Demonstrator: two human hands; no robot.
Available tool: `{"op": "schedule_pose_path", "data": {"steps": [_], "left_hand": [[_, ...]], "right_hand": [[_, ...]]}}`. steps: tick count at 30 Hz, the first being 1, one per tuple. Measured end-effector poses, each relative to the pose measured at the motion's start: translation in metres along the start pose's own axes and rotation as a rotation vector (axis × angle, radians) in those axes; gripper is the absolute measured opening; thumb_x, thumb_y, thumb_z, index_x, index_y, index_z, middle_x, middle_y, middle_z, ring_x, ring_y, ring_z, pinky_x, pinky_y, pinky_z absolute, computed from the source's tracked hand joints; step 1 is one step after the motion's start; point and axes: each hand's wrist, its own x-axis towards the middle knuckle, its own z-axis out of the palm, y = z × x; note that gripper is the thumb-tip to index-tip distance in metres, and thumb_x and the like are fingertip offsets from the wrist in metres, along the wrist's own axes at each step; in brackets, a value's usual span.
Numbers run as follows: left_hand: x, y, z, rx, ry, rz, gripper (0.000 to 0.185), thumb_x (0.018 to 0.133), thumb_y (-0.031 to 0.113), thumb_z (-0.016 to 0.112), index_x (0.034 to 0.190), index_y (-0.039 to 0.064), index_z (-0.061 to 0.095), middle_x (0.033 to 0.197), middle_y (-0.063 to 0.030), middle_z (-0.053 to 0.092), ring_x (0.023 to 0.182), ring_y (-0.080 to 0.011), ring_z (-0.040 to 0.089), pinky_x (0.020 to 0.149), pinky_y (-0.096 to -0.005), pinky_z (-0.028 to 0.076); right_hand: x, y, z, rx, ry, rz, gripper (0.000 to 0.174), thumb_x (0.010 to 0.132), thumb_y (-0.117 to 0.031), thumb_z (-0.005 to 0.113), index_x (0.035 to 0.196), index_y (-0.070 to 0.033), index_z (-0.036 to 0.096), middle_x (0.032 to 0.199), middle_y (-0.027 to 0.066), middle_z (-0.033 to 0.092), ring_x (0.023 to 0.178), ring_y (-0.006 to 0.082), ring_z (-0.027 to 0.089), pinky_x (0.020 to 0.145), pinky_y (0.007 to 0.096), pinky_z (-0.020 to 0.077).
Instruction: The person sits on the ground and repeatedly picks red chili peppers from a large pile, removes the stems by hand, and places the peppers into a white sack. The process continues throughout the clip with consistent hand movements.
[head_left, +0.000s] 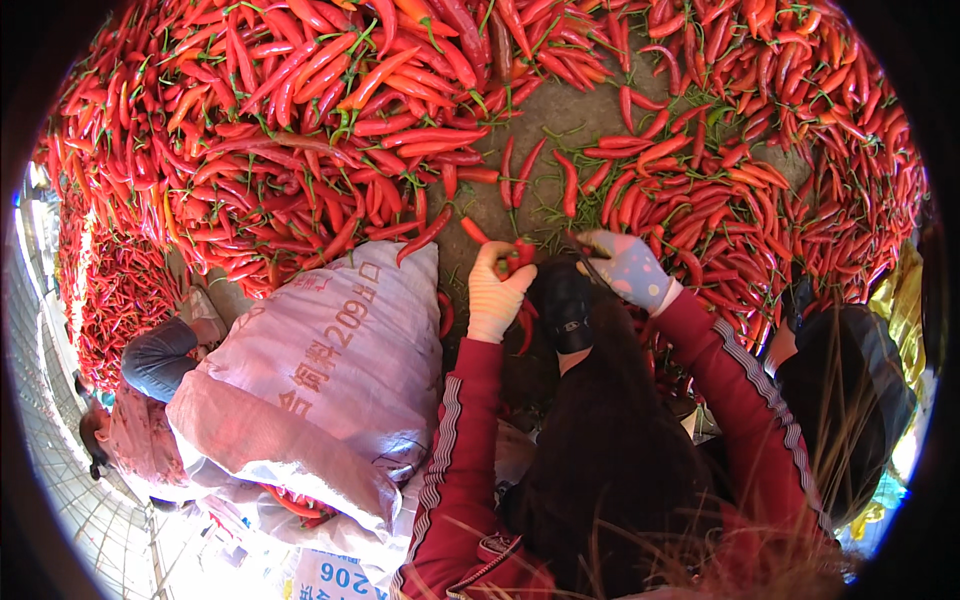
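My left hand (500, 292), in a pale striped glove, is closed on red chili peppers (520, 256) with their ends pointing up. To its right my right hand (626, 266), in a grey-blue dotted glove, has its thumb and fingers around the dark handle of a small tool, perhaps scissors; its tip is hard to make out. Green pepper stems (559, 206) lie scattered on the ground just beyond both hands. A few loose red chilies (517, 176) lie there too.
A large heap of red chilies (300, 112) spreads ahead and left, another (712, 217) to the right. A full white woven sack (360, 337) stands by my left arm. One person (146, 427) sits at far left, another (840, 405) at far right.
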Motion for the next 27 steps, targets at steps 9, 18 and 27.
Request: {"op": "schedule_pose_path", "data": {"steps": [9,18,27], "left_hand": [[-0.06,-0.042,-0.017,-0.742,0.031,-0.533,0.05,0.07,-0.006,0.069,0.117,0.0,0.053,0.088,-0.0062,0.062,0.072,-0.0163,0.061,0.07,-0.0284,0.052],[-0.059,-0.04,-0.021,-0.894,-0.038,-0.483,0.041,0.073,0.0,0.07,0.112,0.0,0.056,0.097,-0.0093,0.063,0.084,-0.0201,0.062,0.077,-0.0333,0.053],[-0.018,0.032,-0.012,-0.969,0.003,-0.059,0.038,0.072,0.002,0.068,0.107,0.003,0.055,0.104,-0.0105,0.063,0.095,-0.0229,0.061,0.088,-0.0363,0.049]], "right_hand": [[0.121,-0.006,0.022,-1.019,-0.234,-0.705,0.059,0.079,-0.012,0.052,0.137,-0.013,0.045,0.086,0.0083,0.059,0.085,0.0261,0.06,0.074,0.0358,0.0478],[0.135,0.0,0.04,-1.233,-0.341,-0.636,0.06,0.079,-0.014,0.054,0.138,-0.006,0.043,0.081,0.008,0.059,0.072,0.0233,0.062,0.061,0.033,0.0483],[0.069,-0.071,0.014,0.592,0.073,-0.033,0.07,0.077,0.002,0.065,0.14,-0.001,0.036,0.103,0.0087,0.062,0.086,0.0119,0.058,0.071,0.0225,0.0462]]}}
